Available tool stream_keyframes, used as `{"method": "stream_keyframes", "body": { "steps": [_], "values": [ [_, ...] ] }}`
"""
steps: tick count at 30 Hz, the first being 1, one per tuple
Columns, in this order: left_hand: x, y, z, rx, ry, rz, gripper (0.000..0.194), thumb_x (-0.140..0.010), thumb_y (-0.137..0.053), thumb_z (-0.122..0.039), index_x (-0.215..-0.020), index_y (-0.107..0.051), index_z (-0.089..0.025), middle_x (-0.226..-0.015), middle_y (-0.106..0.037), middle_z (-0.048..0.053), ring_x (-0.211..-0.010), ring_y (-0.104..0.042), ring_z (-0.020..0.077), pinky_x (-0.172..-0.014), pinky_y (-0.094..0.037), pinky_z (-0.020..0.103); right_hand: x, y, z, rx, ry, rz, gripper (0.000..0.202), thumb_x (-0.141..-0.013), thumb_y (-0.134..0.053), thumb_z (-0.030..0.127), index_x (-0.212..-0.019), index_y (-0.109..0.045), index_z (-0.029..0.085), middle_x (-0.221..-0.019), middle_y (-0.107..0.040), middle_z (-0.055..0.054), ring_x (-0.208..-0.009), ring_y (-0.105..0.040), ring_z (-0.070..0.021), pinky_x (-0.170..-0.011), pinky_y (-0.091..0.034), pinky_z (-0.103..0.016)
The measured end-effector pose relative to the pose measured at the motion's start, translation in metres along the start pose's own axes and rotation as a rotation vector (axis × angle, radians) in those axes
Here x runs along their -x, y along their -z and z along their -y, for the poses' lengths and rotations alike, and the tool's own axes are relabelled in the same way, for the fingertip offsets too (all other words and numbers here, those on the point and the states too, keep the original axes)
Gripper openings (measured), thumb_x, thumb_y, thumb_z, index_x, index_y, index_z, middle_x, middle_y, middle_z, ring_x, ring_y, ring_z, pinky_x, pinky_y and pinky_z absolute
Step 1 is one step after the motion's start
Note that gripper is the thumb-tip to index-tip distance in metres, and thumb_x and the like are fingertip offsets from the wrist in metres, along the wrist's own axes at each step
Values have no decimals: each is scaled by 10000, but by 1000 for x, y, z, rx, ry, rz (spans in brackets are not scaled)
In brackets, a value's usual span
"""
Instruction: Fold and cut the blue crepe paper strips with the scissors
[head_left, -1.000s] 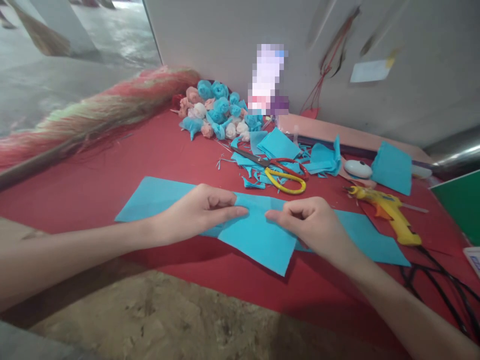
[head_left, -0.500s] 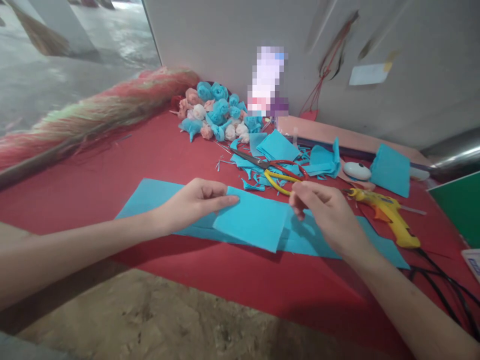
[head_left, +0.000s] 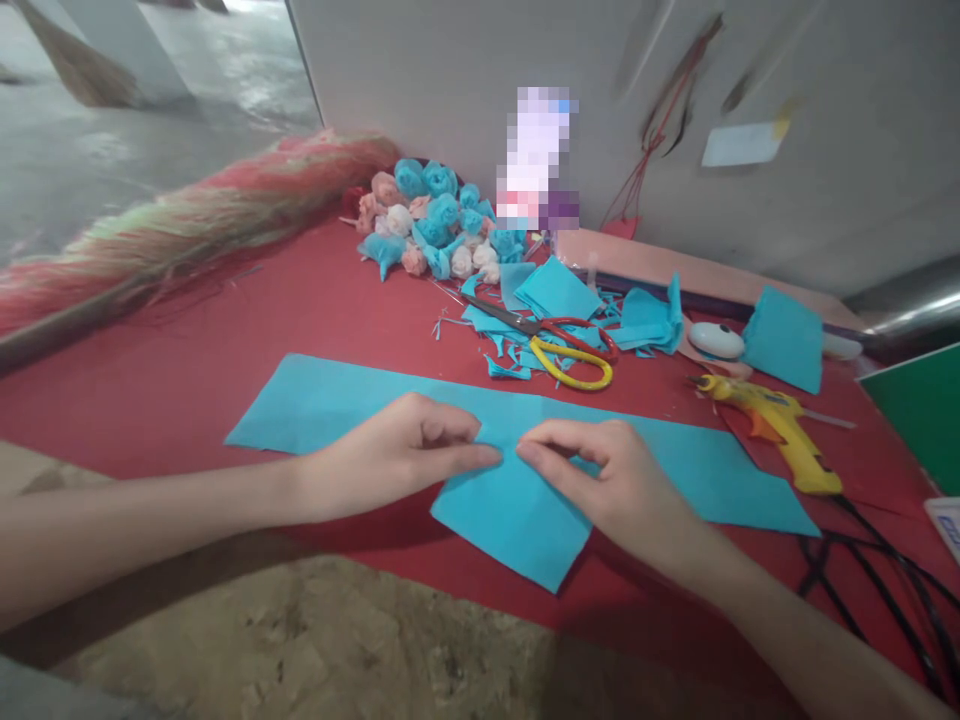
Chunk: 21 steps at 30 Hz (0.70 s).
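Note:
A small blue paper piece [head_left: 517,525] overlaps a long blue paper strip [head_left: 315,400] and hangs toward the table's front edge. My left hand [head_left: 405,460] pinches its upper left part between thumb and curled fingers. Close by on the right, my right hand [head_left: 622,490] pinches the same piece near its upper edge, thumb against forefinger. The two sets of fingertips are a small gap apart. Behind the strip lie scissors [head_left: 574,360] with one red and one yellow handle loop, among blue paper scraps [head_left: 510,365].
Blue, pink and white paper flowers [head_left: 442,220] are heaped at the back. Folded blue paper [head_left: 559,290] lies beside them. At right rests a yellow glue gun [head_left: 780,425] with a black cord [head_left: 892,560]. A broom [head_left: 187,220] lies along the left side of the red table [head_left: 315,300].
The small paper piece has come toward me and turned, its lower corner now nearer the front edge. My right hand has moved left and down onto it; my left hand has lowered slightly.

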<state>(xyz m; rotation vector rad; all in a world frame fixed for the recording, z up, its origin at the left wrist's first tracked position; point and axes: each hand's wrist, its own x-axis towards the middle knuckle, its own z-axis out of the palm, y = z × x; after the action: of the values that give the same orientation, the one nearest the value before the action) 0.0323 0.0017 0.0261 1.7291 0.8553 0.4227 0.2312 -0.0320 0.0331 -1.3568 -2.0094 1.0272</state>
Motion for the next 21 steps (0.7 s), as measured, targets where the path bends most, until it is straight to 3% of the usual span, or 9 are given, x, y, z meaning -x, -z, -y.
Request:
{"method": "stream_keyframes", "body": {
  "steps": [8, 17, 21],
  "values": [
    [-5, 12, 0, 43, 46, -107, 405, -810, -542, -358, -525, -319, -176, -478, -236, -83, -429, -222, 34, -366, -188, 159, 1, 22, -1, 83, 39, -44, 247, -873, -513, 317, -675, -590, 192, -638, -584, 27, -598, -496, -91, -545, -378, -201],
    [-7, 15, -2, 62, 29, -196, 441, -784, -567, -343, -506, -268, -177, -480, -209, -75, -428, -221, 29, -371, -183, 167, -2, 41, -5, 35, 53, 52, 254, -850, -537, 279, -609, -537, 200, -494, -511, 53, -452, -439, -72, -445, -317, -222],
    [-7, 14, -1, 69, 39, -179, 438, -777, -576, -338, -504, -276, -175, -474, -214, -77, -422, -210, 28, -367, -163, 174, 0, 51, -10, 37, 75, 194, 237, -830, -565, 280, -602, -561, 211, -496, -519, 52, -445, -434, -77, -460, -330, -228]
  ]
}}
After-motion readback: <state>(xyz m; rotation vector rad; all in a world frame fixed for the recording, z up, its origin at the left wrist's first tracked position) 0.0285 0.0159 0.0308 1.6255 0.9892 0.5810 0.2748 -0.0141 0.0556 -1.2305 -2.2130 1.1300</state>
